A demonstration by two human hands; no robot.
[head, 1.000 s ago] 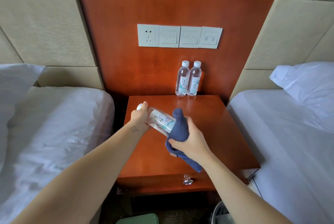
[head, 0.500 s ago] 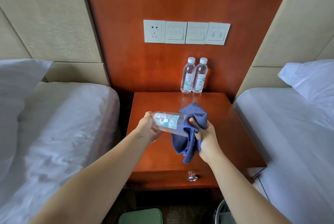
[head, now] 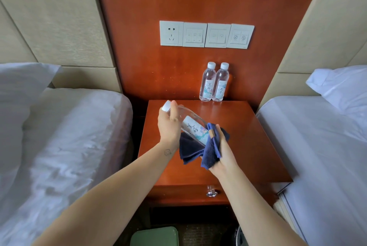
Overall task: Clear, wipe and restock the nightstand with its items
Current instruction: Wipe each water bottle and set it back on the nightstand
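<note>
Nearest, below the front edge of the nightstand (head: 248,146), is a green object (head: 155,235), kind unclear, and a drawer knob (head: 211,193). Above the front half of the top, both hands work in the air. The right hand (head: 224,158) is clenched on a dark blue cloth (head: 198,150), wrapped around the lower end of a bottle (head: 193,126). The left hand (head: 168,124) grasps the same bottle at its shoulder, just under the white cap (head: 166,105). The bottle is tilted, cap up toward the left edge and base down in the cloth, clear of the wood. Step in hand, by my reading, is wiping this bottle before restocking. To do it well, hold the neck end firm with the left hand, turn the bottle inside the cloth and draw the cloth along the label to the base. Keep the grip light, as thin plastic will likely dent. The cloth's loose corners hang low, so watch that they don't drag on the top. At the back edge, right of centre, two other bottles (head: 214,84) stand upright and touching against the wood panel. The open space to their left seems the natural spot for this one. Set it down gently so it doesn't knock the pair. A row of switch plates (head: 206,34) sits on the panel above. There is a bed (head: 69,136) on each side.
</note>
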